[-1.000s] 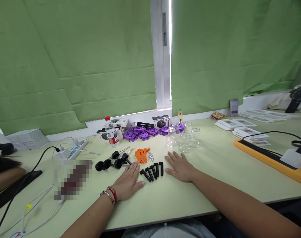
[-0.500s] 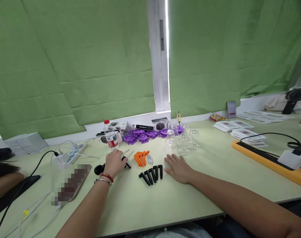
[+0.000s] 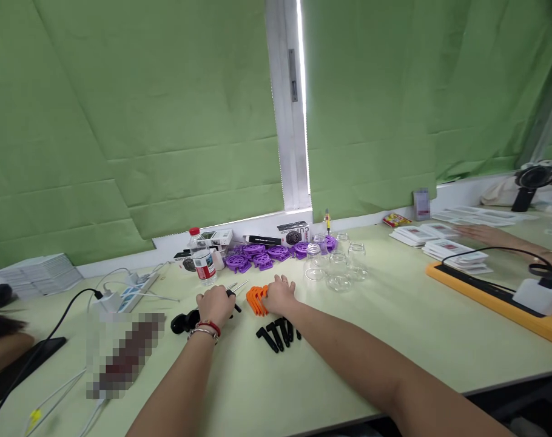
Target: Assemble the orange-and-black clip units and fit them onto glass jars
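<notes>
My left hand (image 3: 216, 304) rests over black-handled tools with thin metal shafts (image 3: 240, 285). Its fingers bend downward and are mostly hidden, so a grip cannot be told. A round black part (image 3: 179, 324) lies just left of that hand. My right hand (image 3: 279, 295) reaches down beside a row of orange angled pieces (image 3: 256, 300), fingers apart and bent, its thumb side close to or touching them. The small screws seen there earlier are hidden under it. Below sit several black L-shaped pieces (image 3: 276, 334), partly covered by my right wrist.
Behind are purple openwork parts (image 3: 253, 255), a plastic bottle (image 3: 204, 261), boxes (image 3: 294, 233) and upturned clear cups (image 3: 338, 273). An orange-edged power strip (image 3: 480, 303) and stacked cards (image 3: 453, 252) are right. Another person's hand (image 3: 485, 233) touches cards. Cables (image 3: 48, 340) run left.
My right hand has moved left from the bare tabletop to the orange pieces and screws. My left hand stays at the black-handled tools. Another person's hand has come over the cards at right.
</notes>
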A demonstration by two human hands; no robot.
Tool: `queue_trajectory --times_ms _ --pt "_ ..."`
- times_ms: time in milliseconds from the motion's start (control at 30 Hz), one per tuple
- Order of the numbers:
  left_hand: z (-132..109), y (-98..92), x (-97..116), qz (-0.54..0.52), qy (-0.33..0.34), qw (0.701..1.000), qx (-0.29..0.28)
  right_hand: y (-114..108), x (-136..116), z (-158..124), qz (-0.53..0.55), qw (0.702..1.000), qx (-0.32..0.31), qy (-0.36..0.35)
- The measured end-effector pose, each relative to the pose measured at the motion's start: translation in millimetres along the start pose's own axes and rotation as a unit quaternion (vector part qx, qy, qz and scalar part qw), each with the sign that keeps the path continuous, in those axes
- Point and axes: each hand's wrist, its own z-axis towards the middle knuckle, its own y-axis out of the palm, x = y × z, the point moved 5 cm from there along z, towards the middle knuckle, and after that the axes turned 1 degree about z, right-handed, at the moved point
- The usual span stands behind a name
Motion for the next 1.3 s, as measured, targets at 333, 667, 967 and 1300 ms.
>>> queue_trajectory --times_ms 333,667,967,1300 --pt "9 -10.7 -5 -0.214 -0.048 0.975 0.036 10 4 6 0.015 0.999 -0.005 0.047" --pt "2 -32.0 8 -0.488 -0.079 0.868 0.041 11 5 9 0.042 0.999 -0.005 0.027" --pt "0 -18.4 18 -0.71 -0.141 0.689 -0.039 -21 6 -5 0.144 0.987 0.066 -0.038" --pt "-20 0.8 32 -0.801 -0.145 0.57 -0.111 -58 69 -28 0.561 0.822 0.082 -0.047"
